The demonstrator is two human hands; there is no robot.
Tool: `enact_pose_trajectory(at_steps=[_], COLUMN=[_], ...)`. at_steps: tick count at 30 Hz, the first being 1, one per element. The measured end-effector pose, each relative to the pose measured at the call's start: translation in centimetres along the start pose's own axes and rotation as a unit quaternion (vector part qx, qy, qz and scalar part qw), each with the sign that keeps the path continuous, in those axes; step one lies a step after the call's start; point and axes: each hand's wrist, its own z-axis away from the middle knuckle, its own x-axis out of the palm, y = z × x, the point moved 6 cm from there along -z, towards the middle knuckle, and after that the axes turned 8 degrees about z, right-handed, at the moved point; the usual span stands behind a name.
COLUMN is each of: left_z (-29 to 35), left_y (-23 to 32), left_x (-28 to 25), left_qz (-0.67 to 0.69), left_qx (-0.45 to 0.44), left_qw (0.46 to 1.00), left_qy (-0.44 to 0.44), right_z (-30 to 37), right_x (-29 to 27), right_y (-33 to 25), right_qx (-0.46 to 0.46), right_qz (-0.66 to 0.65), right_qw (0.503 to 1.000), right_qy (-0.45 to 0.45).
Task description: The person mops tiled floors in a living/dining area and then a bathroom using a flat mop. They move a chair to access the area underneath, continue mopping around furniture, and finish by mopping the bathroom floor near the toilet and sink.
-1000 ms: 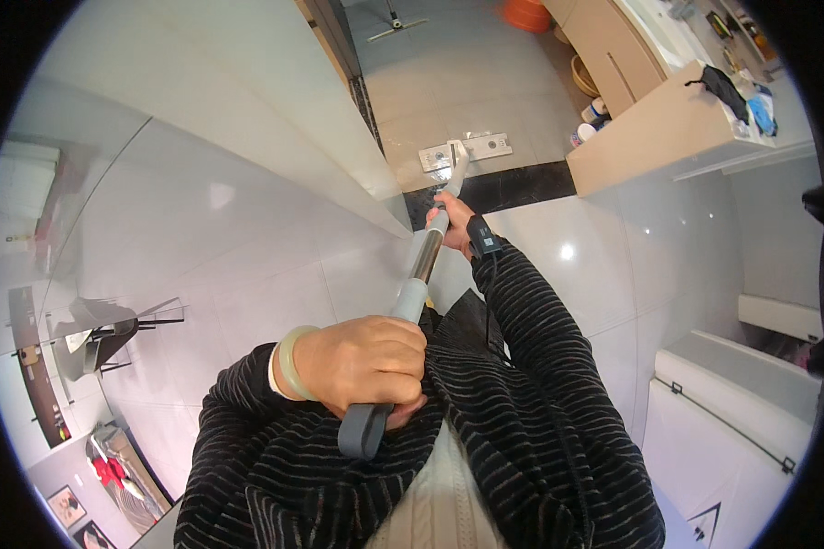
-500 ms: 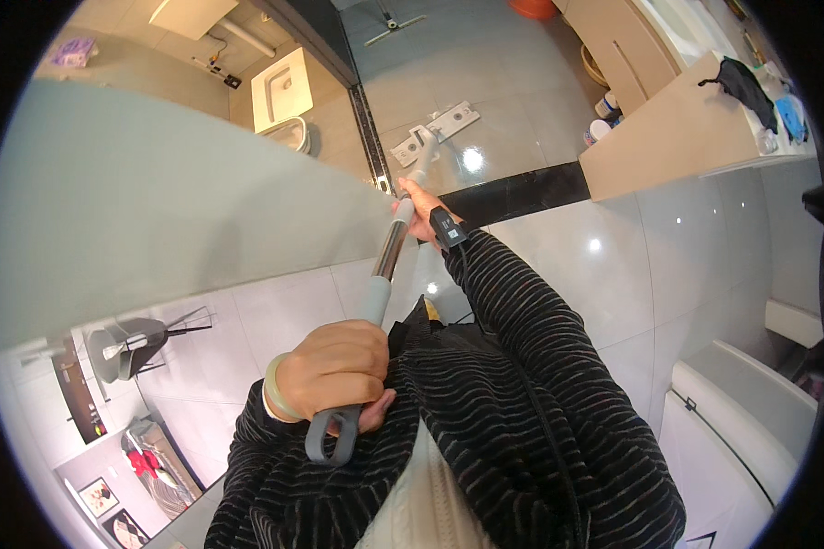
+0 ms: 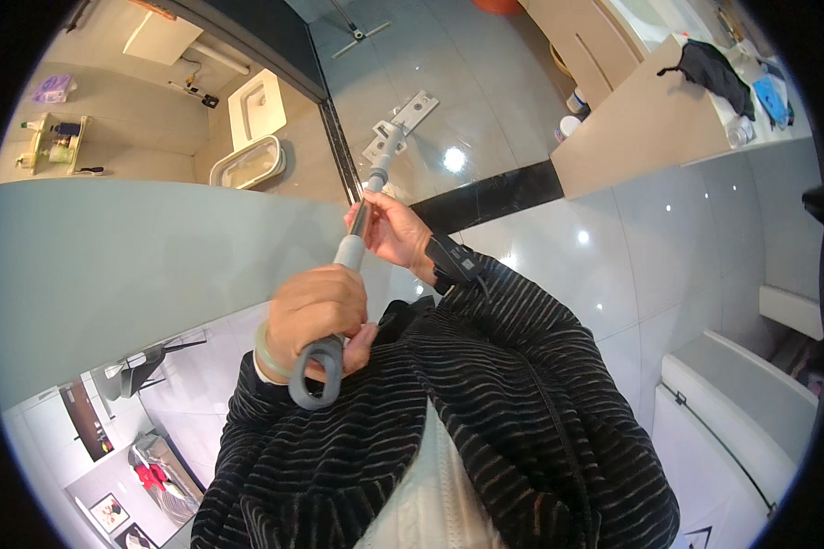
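Observation:
A flat mop point(image 3: 352, 249) with a grey and metal pole slants away from my body. Its pale plate-like head point(image 3: 414, 113) rests on the grey tiled floor beyond a dark threshold strip. My left hand point(image 3: 313, 313), wearing a pale bangle, is wrapped round the grip just ahead of the looped handle end. Farther along the pole, my right hand point(image 3: 395, 234) is closed round it with the thumb on top. A small black device is strapped to that wrist.
A pale door-like panel point(image 3: 156, 247) stands close on my left. Beyond it are a basin-shaped tub point(image 3: 247, 163) and a shelf of bottles point(image 3: 55, 145). A beige cabinet point(image 3: 632, 119) is at the right; a T-shaped floor tool point(image 3: 360, 35) stands farther off.
The view has shifted, showing more of the room behind the panel. The mop pole and both hands appear farther left in the picture, and both hands keep their hold.

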Motion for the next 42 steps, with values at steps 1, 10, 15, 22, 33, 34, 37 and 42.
enact_pose_trajectory(at_steps=[1,10,15,22,33,34,37,42], left_z=[-0.3,-2.0,-3.3,-5.8,-11.5,-12.2,-14.2,-16.0], left_y=[-0.2,-4.0,-6.7,-8.5,-7.5,-6.6,-3.4,-4.2], left_x=[0.1,-5.1,-9.4,-12.1,-10.6,-10.9,-12.3,-11.5], left_qz=[0.014,0.023,0.049,0.111,0.129,0.156,0.218,0.263], left_qx=[0.006,0.061,0.072,0.070,0.021,0.038,0.050,0.056], left_qw=[1.000,0.992,0.987,0.979,0.988,0.985,0.973,0.957], left_qy=[-0.005,0.113,0.134,0.154,0.082,0.067,0.051,0.112], right_z=[0.1,-3.9,-6.8,-12.9,-17.7,-15.9,-10.0,-4.0], right_x=[-0.2,0.0,-2.0,0.3,-2.5,-2.3,0.0,-0.1], right_y=[-0.5,-2.9,-4.4,-7.1,-10.0,-10.4,-11.1,-16.0], right_qx=[0.005,0.070,0.084,0.068,0.128,0.130,0.202,0.174], right_qz=[0.011,0.039,0.068,0.005,-0.133,-0.128,-0.119,-0.042], right_qw=[1.000,0.997,0.990,0.998,0.973,0.967,0.953,0.961], right_qy=[0.010,0.001,0.089,0.008,0.137,0.177,0.194,0.212])
